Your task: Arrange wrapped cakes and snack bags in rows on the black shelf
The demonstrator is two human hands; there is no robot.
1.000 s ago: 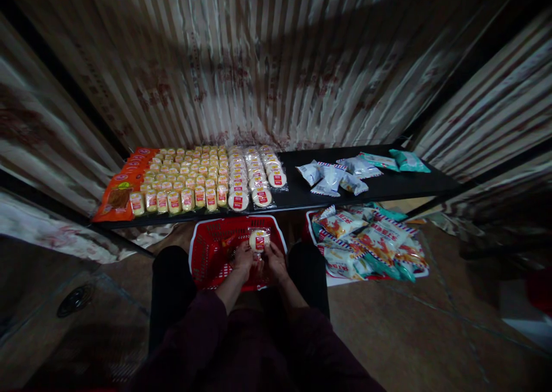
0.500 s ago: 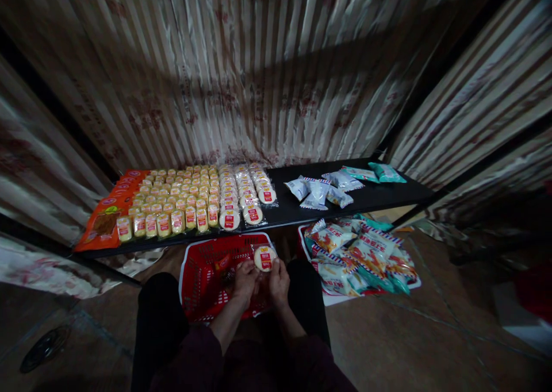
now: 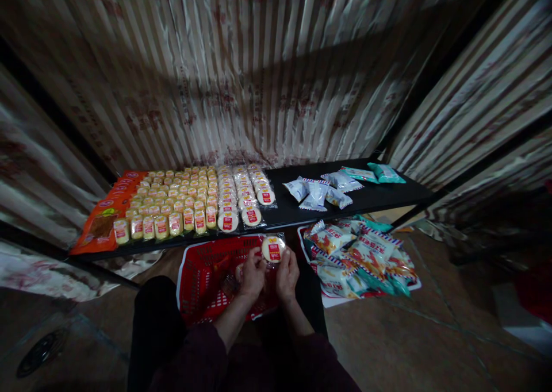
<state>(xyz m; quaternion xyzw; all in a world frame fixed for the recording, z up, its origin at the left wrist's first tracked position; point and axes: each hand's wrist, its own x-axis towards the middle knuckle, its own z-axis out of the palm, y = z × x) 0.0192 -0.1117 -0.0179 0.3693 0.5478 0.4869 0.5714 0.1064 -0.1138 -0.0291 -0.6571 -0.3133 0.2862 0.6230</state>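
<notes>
My left hand (image 3: 252,275) and my right hand (image 3: 287,275) together pinch a clear pack of round cakes (image 3: 273,249) with a red label, held upright over the right side of a red basket (image 3: 202,277) on the floor. The pack's top reaches the front edge of a low black shelf (image 3: 388,193). On that shelf lie rows of the same round cake packs (image 3: 241,196) and several rows of small yellow cakes (image 3: 172,199).
Orange snack bags (image 3: 110,211) lie at the shelf's left end; white and teal packets (image 3: 323,188) sit toward its right. A white tray of mixed snack bags (image 3: 362,251) stands on the floor right of the basket. Striped curtains hang behind. My dark-trousered knees flank the basket.
Both hands have lifted the cake pack up and a little right, from inside the basket toward the shelf's front edge. The camera view has tilted slightly.
</notes>
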